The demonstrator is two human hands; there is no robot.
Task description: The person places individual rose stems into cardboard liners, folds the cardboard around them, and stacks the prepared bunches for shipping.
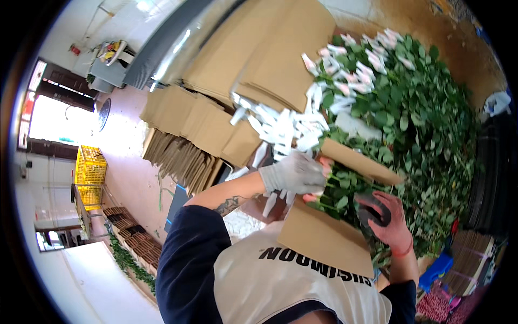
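Pink roses (325,164) with leafy green stems (341,190) lie between two flaps of a folded cardboard sheet (326,237). My left hand (294,171), in a pale grey glove, is closed over the rose heads at the left end of the fold. Its fingertips are partly hidden among the flowers. On the stem side, my right hand (386,218) wears a red glove with a dark palm. Its fingers curve apart from the thumb beside the leaves, and I see nothing held in it.
A large heap of roses (404,113), many heads in white sleeves, spreads to the right. Loose white sleeves (283,127) lie beyond my left hand. Flat cardboard stacks (259,48) stand at the back, folded sheets (183,154) at left. A yellow crate (90,175) is far left.
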